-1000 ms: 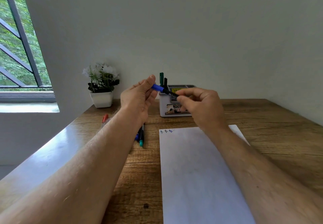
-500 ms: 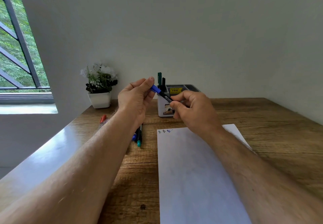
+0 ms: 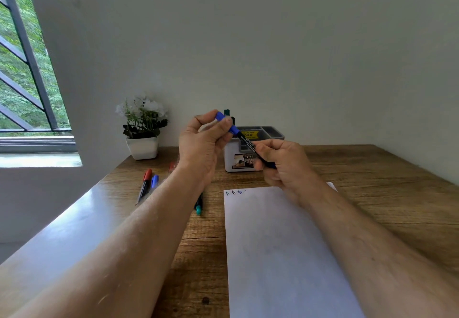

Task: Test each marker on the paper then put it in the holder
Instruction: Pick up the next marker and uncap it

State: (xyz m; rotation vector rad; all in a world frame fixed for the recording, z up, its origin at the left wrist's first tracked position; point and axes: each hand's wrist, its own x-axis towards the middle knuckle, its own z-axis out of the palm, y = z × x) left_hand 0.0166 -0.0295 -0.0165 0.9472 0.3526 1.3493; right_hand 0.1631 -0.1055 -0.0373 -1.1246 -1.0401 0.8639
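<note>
1. Wooden bench (image 3: 360,168) against a pale wall; barred window at 9 o'clock, potted plant (image 3: 142,129) at 11 o'clock beside it.
2. Paper (image 3: 280,243): lies lengthwise from centre toward 6 o'clock, directly before the person, placed for easy writing. Three small test marks (image 3: 234,192) sit in its top left corner, which suggests three markers have already been tried.
3. Holder (image 3: 248,153): white box with grey compartments at 12 o'clock, just beyond the paper. Dark marker tops (image 3: 227,112) stand up behind the left hand, seemingly in the holder's left part; which compartment cannot be told.
4. Blue marker (image 3: 246,141): held in the air in front of the holder, slanting from 11 o'clock down to 5 o'clock.
5. Left hand (image 3: 202,143): fingers (image 3: 223,125) and thumb pinch the blue cap end.
6. Right hand (image 3: 285,163): fingers curled round the dark barrel. Opposed grips suit pulling the cap off or pressing it on; which one cannot be told.
7. Untested stock, judged by position: red marker (image 3: 144,183) and blue-capped marker (image 3: 154,181) at 9 o'clock of the paper, a teal-tipped marker (image 3: 198,208) just left of the paper, partly hidden by the left forearm. Kept on the left, within that hand's reach.
8. Stage: several markers remain on the bench, so the task looks part-way through.
</note>
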